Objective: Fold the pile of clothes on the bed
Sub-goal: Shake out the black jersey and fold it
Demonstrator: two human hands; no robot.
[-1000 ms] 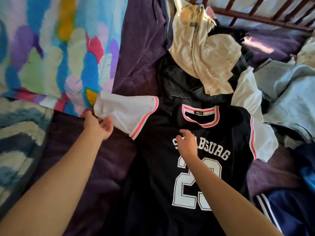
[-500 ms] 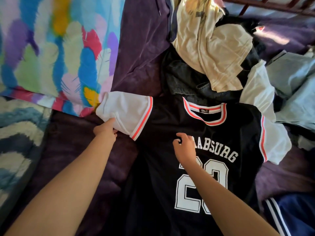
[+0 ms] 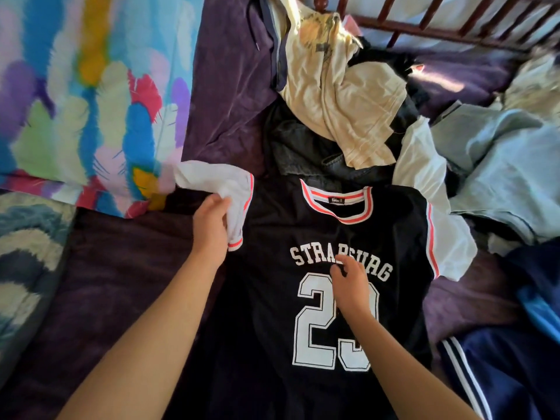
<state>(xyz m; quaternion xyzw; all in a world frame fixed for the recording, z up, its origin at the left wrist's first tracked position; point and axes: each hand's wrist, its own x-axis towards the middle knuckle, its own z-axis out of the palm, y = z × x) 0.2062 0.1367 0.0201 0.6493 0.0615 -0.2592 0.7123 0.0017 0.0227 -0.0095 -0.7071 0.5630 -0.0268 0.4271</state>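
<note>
On black jersey (image 3: 266, 298): "STRA…UAG", "2…"

I was in a bedroom at home. Everything lay on a bed (image 3: 460, 301) under a dark purple velvety cover (image 3: 233, 95), with a dark wooden slatted bedstead (image 3: 424, 33) along its far edge. A bright feather-print duvet (image 3: 91, 101) covered the far left corner, and a fuzzy blue-and-white blanket (image 3: 27, 253) ran down the left edge. Household laundry was heaped loose across it: a cream shirt (image 3: 348, 95), dark jeans (image 3: 303, 153), a pale blue garment (image 3: 500, 177) at the right edge, and a numbered black jersey (image 3: 272, 313) spread flat in the middle.
</note>
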